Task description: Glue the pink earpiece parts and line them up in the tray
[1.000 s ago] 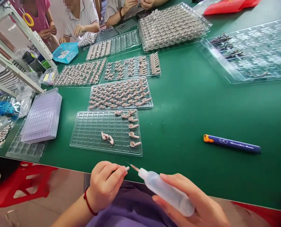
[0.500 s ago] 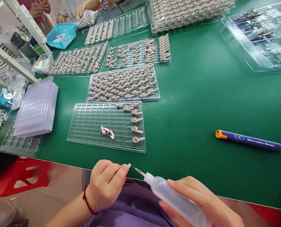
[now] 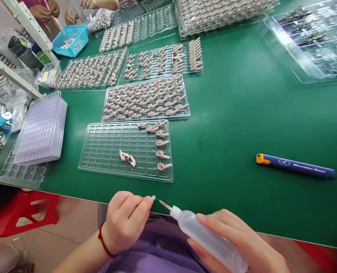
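Note:
Near the table's front edge, my left hand (image 3: 127, 218) pinches a small pale plastic part (image 3: 153, 198), most of it hidden by the fingers. My right hand (image 3: 239, 237) is wrapped round a translucent squeeze bottle (image 3: 208, 235) with a white cap and a thin needle tip (image 3: 164, 204). The tip points left at the pale part, very close to it; whether they touch I cannot tell. Just beyond my hands lies a clear compartment tray (image 3: 108, 148). It has several beige earphone-like parts (image 3: 163, 143) along its right side and a loose pair (image 3: 127, 157) near its middle.
Behind are more trays of beige parts (image 3: 145, 98) and a tall tray stack (image 3: 225, 15). Empty trays (image 3: 40, 129) are stacked at left. A blue pen-shaped tool (image 3: 296, 166) lies at right. A blue basket (image 3: 72, 40) stands at the back, near other people's hands (image 3: 87, 3).
The whole view has shifted slightly. Both hands keep their hold, with the needle tip still beside the small pale part. A co-worker's hand at the back has lifted.

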